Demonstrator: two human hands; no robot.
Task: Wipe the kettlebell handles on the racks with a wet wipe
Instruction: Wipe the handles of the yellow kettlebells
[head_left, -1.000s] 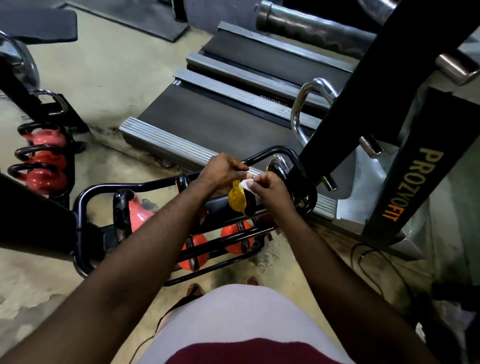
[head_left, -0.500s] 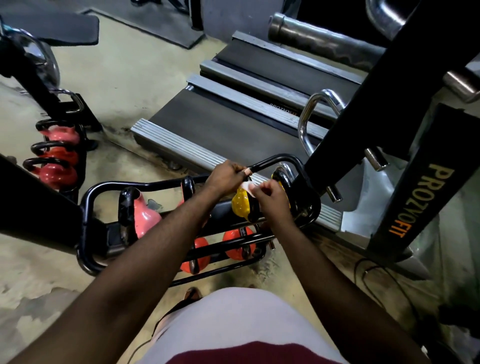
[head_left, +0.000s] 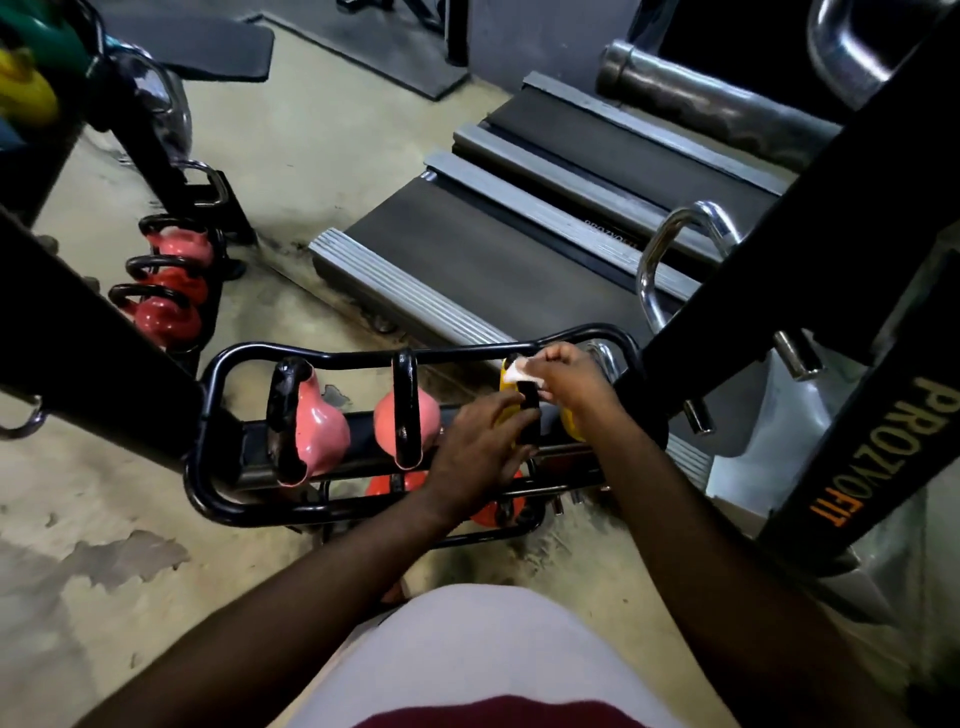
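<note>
A low black rack (head_left: 234, 364) holds two pink kettlebells (head_left: 317, 426) and, at its right end, a yellow kettlebell (head_left: 571, 434) with a black handle (head_left: 530, 415). My right hand (head_left: 571, 382) pinches a white wet wipe (head_left: 517, 373) against the top of that handle. My left hand (head_left: 475, 452) lies on the yellow kettlebell's near side, fingers stretched toward the handle's lower part. Orange-red kettlebells (head_left: 493, 512) sit on the tier below, mostly hidden by my arms.
A second rack with red kettlebells (head_left: 171, 312) stands at the left. A treadmill deck (head_left: 493, 270) lies just behind the rack. A black machine post marked PROZYOFIT (head_left: 883, 457) and a chrome bar (head_left: 660, 270) crowd the right side. Worn concrete floor (head_left: 104, 519) lies in front.
My left hand has left the rack's top rail and dropped onto the yellow kettlebell. The right hand with the wipe has slid up the handle. The view has shifted right and down.
</note>
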